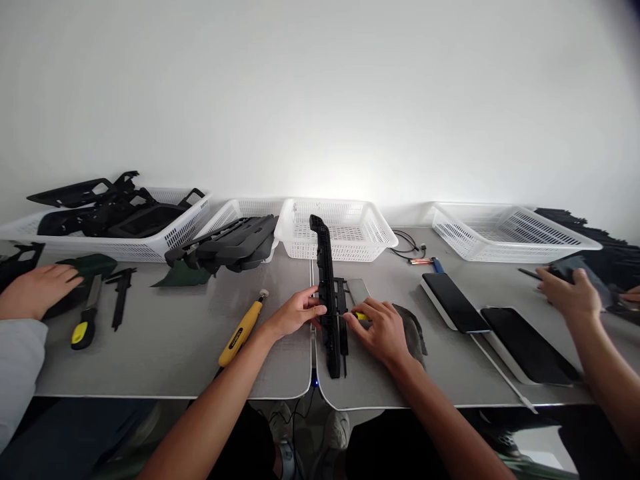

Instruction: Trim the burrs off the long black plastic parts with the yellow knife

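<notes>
Brightest on the wall (330,160) beyond left hand (297,312) and right hand (383,330), dimming outward; darkly shadowed below them; stretched toward both edges.

One head-worn camera looks forward and down over the near tables (165,347) toward the wall (320,100); side edges seem distorted.
</notes>
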`<state>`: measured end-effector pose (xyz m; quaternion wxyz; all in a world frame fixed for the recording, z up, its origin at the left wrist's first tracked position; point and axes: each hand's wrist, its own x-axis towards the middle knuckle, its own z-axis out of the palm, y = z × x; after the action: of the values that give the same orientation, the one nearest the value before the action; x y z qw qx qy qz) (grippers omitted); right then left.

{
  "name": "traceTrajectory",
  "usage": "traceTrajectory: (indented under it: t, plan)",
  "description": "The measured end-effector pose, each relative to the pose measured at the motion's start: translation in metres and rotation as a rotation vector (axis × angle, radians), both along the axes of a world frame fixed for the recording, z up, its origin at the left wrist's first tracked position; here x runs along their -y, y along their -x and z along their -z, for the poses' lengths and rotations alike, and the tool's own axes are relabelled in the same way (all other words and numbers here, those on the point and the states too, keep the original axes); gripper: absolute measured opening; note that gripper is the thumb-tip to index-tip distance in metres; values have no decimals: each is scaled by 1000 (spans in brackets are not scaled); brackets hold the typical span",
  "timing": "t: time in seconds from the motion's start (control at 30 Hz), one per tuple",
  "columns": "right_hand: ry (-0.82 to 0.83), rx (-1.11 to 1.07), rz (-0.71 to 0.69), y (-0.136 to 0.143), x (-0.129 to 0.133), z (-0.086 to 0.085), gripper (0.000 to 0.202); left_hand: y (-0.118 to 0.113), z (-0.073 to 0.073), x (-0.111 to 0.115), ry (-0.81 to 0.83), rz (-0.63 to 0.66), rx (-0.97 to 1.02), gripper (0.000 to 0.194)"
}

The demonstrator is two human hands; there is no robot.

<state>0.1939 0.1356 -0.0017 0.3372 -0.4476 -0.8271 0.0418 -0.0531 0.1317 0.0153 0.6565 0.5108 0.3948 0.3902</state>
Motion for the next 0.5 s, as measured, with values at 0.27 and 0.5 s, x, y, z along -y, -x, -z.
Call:
traceTrajectory:
  t: [0.27,0.5]
  plan:
    - [-22,-36,-25,0,2,-1,38,1,-1,-2,-32,-3,-29,62]
    - [-32,-2,-1,4,0,2,39,4,-4,1,20,81,18,69]
